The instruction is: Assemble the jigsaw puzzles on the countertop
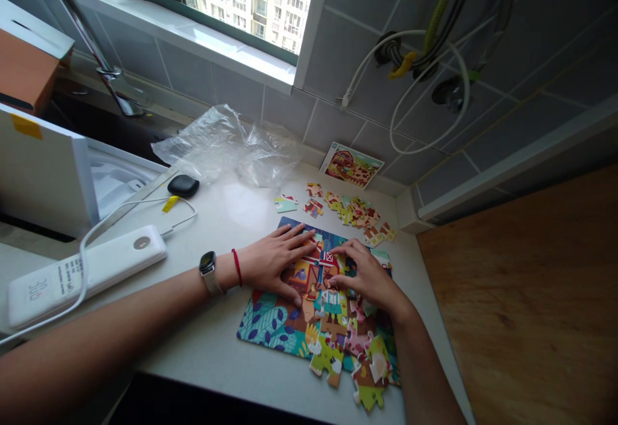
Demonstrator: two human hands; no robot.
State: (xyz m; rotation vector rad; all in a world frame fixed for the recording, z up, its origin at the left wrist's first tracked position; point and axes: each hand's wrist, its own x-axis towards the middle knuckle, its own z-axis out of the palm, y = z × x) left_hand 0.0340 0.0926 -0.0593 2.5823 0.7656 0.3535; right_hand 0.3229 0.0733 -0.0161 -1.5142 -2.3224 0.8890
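A colourful farm jigsaw puzzle lies on the white counter, partly joined on its dark-blue-edged board. My left hand rests flat across its upper left part, fingers spread, holding nothing. At the puzzle's middle, my right hand is bent over with thumb and forefinger at opposite edges of a red barn puzzle piece. Below the right hand, several pieces overlap the board, among them a green sheep piece and a brown-green piece jutting past its front edge. The right hand hides part of the board's right side.
Loose puzzle pieces lie behind the board, below a farm picture card leaning on the wall. A crumpled plastic bag, black mouse-shaped object, white power bank with cable and an open white box occupy the left.
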